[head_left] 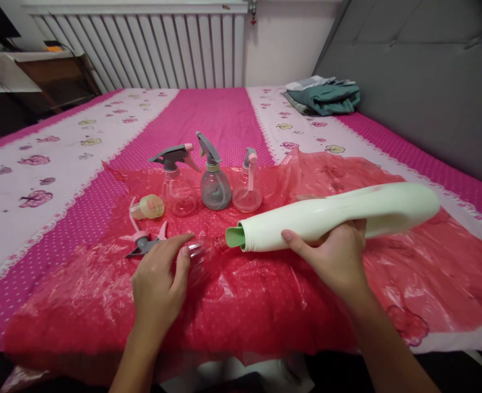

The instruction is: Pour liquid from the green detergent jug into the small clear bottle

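Observation:
My right hand (337,256) grips a large pale-green jug (396,204) by its handle. The jug is tipped almost level, its green spout (235,236) pointing left at the neck of a clear spray bottle (202,256). My left hand (159,275) is closed around that bottle, which leans over toward the spout. Whether liquid is flowing I cannot tell. Just beyond my left hand lies a loose grey-and-pink trigger sprayer (143,244). A translucent yellowish cap (150,207) lies on its side behind it.
Three spray bottles with heads on, a left one (179,194), a middle one (216,188) and a right one (248,194), stand behind my hands. Red plastic sheeting (290,295) covers the bed's near part. Folded clothes (325,97) lie far right by a grey headboard (421,76).

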`<act>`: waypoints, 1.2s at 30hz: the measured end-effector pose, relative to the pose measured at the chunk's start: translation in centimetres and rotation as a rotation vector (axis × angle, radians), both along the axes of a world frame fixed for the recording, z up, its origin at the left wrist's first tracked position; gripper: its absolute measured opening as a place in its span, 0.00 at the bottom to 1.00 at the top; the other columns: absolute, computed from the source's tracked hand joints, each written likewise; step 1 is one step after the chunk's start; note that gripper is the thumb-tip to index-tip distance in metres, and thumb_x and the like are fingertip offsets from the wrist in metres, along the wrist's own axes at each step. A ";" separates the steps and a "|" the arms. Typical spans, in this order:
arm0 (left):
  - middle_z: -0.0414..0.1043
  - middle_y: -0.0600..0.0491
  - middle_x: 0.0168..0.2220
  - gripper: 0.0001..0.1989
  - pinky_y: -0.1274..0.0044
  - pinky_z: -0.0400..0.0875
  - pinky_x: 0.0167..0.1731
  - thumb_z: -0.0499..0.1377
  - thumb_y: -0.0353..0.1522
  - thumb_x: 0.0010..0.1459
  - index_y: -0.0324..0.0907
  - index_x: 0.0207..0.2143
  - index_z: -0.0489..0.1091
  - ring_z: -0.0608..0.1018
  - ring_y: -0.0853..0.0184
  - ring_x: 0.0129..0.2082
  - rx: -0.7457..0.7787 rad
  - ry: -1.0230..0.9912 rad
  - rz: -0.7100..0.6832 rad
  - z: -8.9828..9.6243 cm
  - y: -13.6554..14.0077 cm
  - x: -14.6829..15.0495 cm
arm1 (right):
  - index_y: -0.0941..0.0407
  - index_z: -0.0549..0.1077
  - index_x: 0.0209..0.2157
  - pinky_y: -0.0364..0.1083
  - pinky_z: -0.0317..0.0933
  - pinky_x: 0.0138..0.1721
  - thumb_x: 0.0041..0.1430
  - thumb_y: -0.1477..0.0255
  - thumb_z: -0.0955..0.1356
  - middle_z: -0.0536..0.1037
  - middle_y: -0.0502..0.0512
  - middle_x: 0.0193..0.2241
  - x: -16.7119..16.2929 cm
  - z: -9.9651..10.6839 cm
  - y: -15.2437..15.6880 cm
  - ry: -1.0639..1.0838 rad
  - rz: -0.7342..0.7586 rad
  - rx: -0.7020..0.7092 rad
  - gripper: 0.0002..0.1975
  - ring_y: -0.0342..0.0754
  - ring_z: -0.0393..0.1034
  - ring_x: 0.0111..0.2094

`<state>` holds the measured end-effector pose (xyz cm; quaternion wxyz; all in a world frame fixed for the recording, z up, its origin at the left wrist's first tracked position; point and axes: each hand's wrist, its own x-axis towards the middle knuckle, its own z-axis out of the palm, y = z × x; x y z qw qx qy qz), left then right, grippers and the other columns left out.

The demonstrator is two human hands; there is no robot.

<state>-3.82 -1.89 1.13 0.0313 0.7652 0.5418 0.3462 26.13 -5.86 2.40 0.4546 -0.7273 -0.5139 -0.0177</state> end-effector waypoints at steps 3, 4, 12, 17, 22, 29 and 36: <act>0.85 0.48 0.46 0.21 0.65 0.73 0.47 0.50 0.39 0.75 0.42 0.51 0.81 0.84 0.54 0.47 0.004 0.004 -0.001 0.0 0.0 0.0 | 0.57 0.81 0.43 0.69 0.51 0.68 0.46 0.31 0.69 0.82 0.66 0.43 0.0 0.1 0.0 0.011 0.000 -0.017 0.43 0.71 0.69 0.58; 0.85 0.48 0.46 0.21 0.65 0.73 0.47 0.50 0.39 0.75 0.42 0.51 0.81 0.84 0.54 0.47 0.004 0.006 -0.003 0.0 0.0 0.0 | 0.57 0.81 0.43 0.69 0.51 0.68 0.46 0.32 0.69 0.82 0.65 0.43 0.0 0.1 0.0 0.010 0.001 -0.022 0.43 0.71 0.69 0.58; 0.85 0.48 0.45 0.20 0.65 0.73 0.46 0.50 0.40 0.75 0.43 0.50 0.81 0.84 0.54 0.46 0.002 -0.003 0.002 0.0 0.0 0.0 | 0.56 0.80 0.45 0.69 0.50 0.69 0.48 0.32 0.68 0.82 0.64 0.44 -0.1 0.1 -0.1 0.001 0.012 -0.009 0.43 0.70 0.70 0.57; 0.85 0.48 0.46 0.20 0.65 0.73 0.46 0.50 0.40 0.75 0.43 0.50 0.81 0.84 0.54 0.47 0.010 -0.009 -0.005 -0.1 0.0 -0.1 | 0.57 0.80 0.44 0.69 0.51 0.68 0.48 0.33 0.69 0.82 0.65 0.44 0.0 0.1 -0.1 0.003 0.008 -0.016 0.42 0.70 0.69 0.58; 0.85 0.48 0.46 0.20 0.65 0.73 0.46 0.50 0.40 0.75 0.43 0.51 0.81 0.84 0.53 0.46 0.017 -0.004 -0.008 -0.1 0.1 -0.1 | 0.57 0.80 0.45 0.68 0.51 0.68 0.48 0.34 0.70 0.81 0.65 0.44 -0.1 0.1 -0.1 0.011 0.010 -0.010 0.41 0.69 0.69 0.59; 0.85 0.48 0.46 0.21 0.65 0.73 0.45 0.50 0.40 0.75 0.43 0.50 0.81 0.84 0.54 0.46 0.022 0.010 -0.006 0.0 0.1 0.0 | 0.57 0.80 0.41 0.69 0.50 0.69 0.47 0.33 0.69 0.82 0.65 0.43 -0.1 0.0 0.0 0.009 0.002 -0.008 0.40 0.69 0.70 0.58; 0.85 0.48 0.45 0.21 0.64 0.73 0.45 0.50 0.40 0.75 0.42 0.50 0.81 0.84 0.53 0.46 0.015 0.002 -0.012 0.0 0.1 0.0 | 0.58 0.81 0.44 0.68 0.50 0.69 0.48 0.32 0.68 0.82 0.65 0.44 -0.1 0.0 0.0 -0.002 0.013 -0.011 0.43 0.69 0.71 0.56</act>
